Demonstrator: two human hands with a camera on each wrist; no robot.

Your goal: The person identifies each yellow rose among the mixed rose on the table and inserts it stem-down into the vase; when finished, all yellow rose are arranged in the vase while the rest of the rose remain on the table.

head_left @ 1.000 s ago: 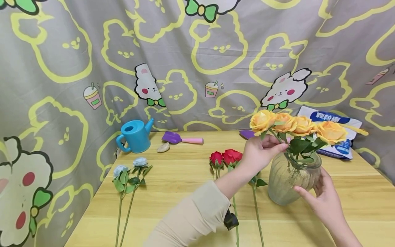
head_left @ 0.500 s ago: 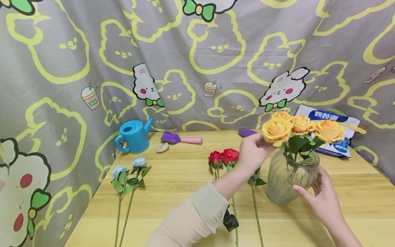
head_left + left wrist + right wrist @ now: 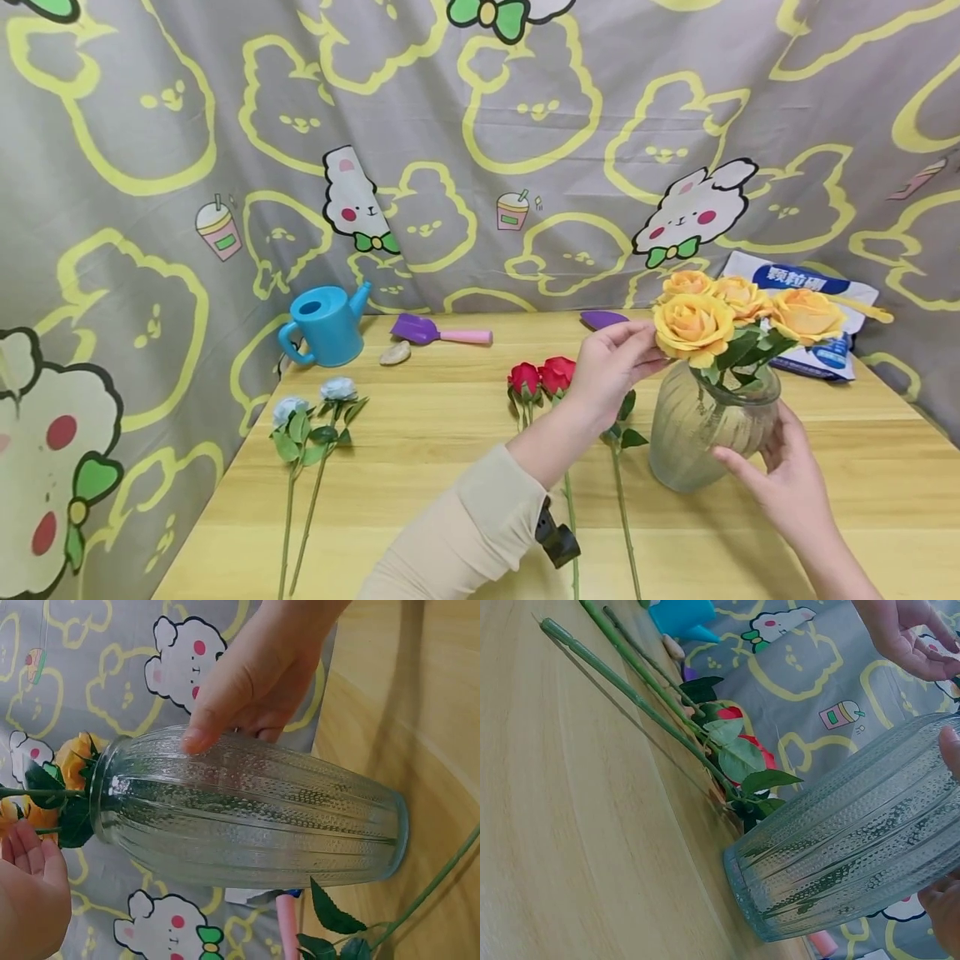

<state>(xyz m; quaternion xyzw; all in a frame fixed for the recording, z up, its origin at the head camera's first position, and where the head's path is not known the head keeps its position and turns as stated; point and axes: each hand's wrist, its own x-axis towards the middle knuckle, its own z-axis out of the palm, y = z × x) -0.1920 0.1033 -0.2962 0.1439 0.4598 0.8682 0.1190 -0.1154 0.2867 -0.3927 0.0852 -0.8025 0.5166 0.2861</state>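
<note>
A ribbed clear glass vase (image 3: 705, 437) stands at the right of the table, with several yellow roses (image 3: 806, 317) in its mouth. My right hand (image 3: 787, 479) grips its right side, thumb on the front and fingers behind; the left wrist view shows the thumb on the glass (image 3: 247, 802). At the vase's upper left, my left hand (image 3: 618, 362) pinches at the front yellow rose (image 3: 693, 327), close under the bloom. Its fingertips are partly hidden by petals. Green stems show blurred through the glass in the right wrist view.
Red roses (image 3: 525, 381) with long stems lie left of the vase, partly under my left arm. Two pale blue flowers (image 3: 339, 389) lie farther left. Along the back are a blue watering can (image 3: 327, 327), a purple shovel (image 3: 420, 330), a stone (image 3: 395, 353) and a white-blue bag (image 3: 798, 275).
The left hand's yellow rose has moved right and forward, from the left end of the bunch to its front. My right hand keeps its grip on the vase.
</note>
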